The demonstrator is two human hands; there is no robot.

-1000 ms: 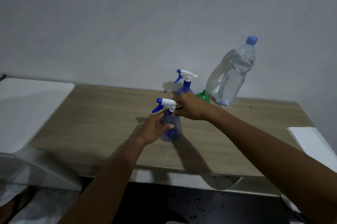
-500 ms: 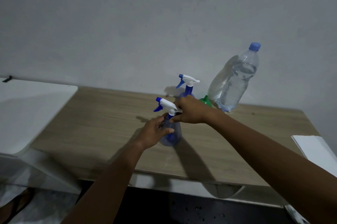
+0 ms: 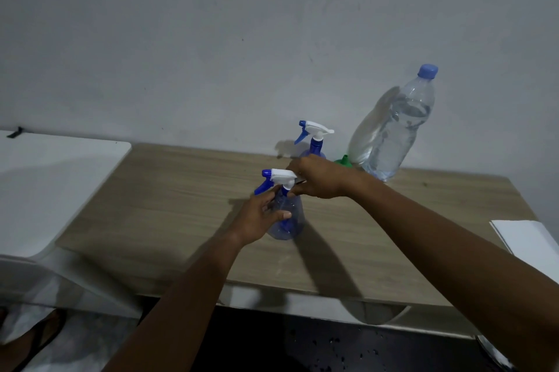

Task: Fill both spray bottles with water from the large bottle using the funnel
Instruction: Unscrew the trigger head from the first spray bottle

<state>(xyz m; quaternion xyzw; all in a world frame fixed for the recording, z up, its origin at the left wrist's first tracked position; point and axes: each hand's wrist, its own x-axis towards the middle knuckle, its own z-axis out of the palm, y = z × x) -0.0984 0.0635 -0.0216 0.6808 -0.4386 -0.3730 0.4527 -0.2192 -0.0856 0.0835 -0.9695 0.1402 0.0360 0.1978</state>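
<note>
A clear blue spray bottle [image 3: 289, 217] stands on the wooden table [image 3: 169, 205]. My left hand [image 3: 260, 215] grips its body. My right hand [image 3: 317, 178] grips the rear of its white-and-blue spray head [image 3: 278, 176]. Behind it stands a second spray bottle [image 3: 314, 138] with the same kind of head, its body mostly hidden by my right hand. The green funnel [image 3: 343, 159] peeks out beside it. The large clear water bottle [image 3: 393, 129], capped in blue and holding water, stands at the back right near the wall.
A white surface [image 3: 45, 184] adjoins the table's left end. A white sheet or board [image 3: 526, 238] lies at the right edge. The wall runs close behind the bottles. A sandalled foot [image 3: 30, 338] shows on the floor at the lower left.
The spray head of the near bottle has turned slightly under my right hand. The camera view has drifted a little; both hands stay on the bottle.
</note>
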